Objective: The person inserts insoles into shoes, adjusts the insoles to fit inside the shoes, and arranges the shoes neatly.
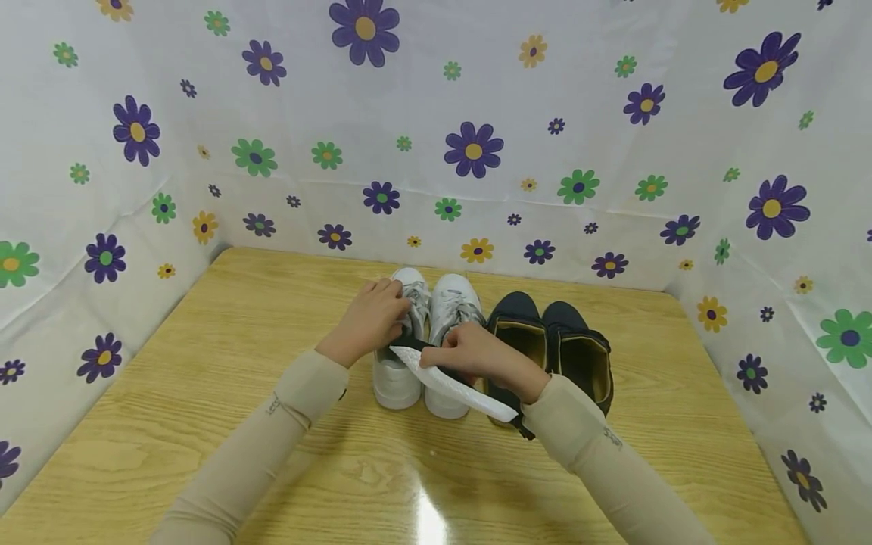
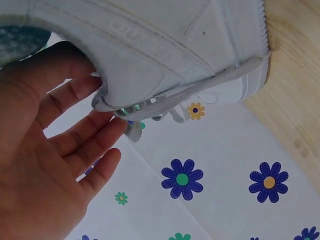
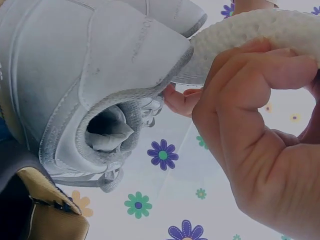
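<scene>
A pair of white lace-up sneakers stands side by side near the table's back edge. My left hand (image 1: 368, 322) holds the left white sneaker (image 1: 397, 386) at its tongue; in the left wrist view, the fingers (image 2: 95, 135) touch the tongue's edge and the collar. My right hand (image 1: 477, 352) pinches a white insole (image 1: 453, 386) with a dark upper face. The insole slants across the sneakers' heels, its far tip at the left sneaker's opening. Whether that tip is inside cannot be told. The right white sneaker (image 1: 446, 401) stands partly behind the insole and right hand.
Two dark slip-on shoes with tan linings, the nearer one (image 1: 514, 305) and the outer one (image 1: 564, 314), stand right of the sneakers. The wooden table (image 1: 272, 454) meets a flower-printed cloth (image 1: 422, 151) at the back and both sides.
</scene>
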A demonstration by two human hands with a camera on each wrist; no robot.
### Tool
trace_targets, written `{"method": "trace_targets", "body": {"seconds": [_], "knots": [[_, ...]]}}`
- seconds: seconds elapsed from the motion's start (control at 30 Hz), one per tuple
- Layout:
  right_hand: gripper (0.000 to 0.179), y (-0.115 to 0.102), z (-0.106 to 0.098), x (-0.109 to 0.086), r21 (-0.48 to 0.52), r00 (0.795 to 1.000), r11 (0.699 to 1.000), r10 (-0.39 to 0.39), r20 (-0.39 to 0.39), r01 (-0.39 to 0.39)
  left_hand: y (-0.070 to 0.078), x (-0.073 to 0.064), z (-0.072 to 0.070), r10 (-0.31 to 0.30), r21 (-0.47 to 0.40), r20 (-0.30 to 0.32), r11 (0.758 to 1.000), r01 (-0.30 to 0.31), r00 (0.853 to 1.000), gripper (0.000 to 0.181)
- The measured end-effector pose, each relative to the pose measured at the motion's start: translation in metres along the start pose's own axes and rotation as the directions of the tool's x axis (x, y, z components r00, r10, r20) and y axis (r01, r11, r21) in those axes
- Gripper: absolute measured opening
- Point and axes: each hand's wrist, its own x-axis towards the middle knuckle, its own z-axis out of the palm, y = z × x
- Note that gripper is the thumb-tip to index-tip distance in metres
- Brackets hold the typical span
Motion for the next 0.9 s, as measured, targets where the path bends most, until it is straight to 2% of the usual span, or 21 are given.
{"method": "trace_targets", "body": {"seconds": [0.2,0.23,0.4,0.7,0.9], "knots": [[0.045,-0.005,-0.001,0.005,-0.02,1.0,1.0,-0.01,0.022,0.011,0.0,0.003,-0.005,0.017,0.005,0.041,1.0,-0.017,0.999,0.022],[0.045,-0.006,-0.001,0.006,-0.025,1.0,1.0,-0.009,0.023,0.009,0.003,0.004,-0.01,0.005,-0.001,0.064,1.0,-0.005,0.998,0.022],[0.045,-0.008,0.0,0.012,-0.042,1.0,0.999,-0.011,0.022,0.012,0.0,0.009,-0.01,-0.005,0.006,0.118,1.0,0.004,0.993,0.02],[0.046,-0.017,-0.001,0.024,-0.068,0.999,0.998,-0.017,0.051,0.02,-0.001,0.014,-0.013,-0.007,-0.024,0.156,1.0,0.011,0.988,0.019],[0.046,-0.024,-0.001,0.034,-0.149,0.998,0.989,-0.01,0.066,0.02,-0.002,0.015,-0.013,0.003,-0.033,0.153,0.999,0.003,0.988,0.013]]}}
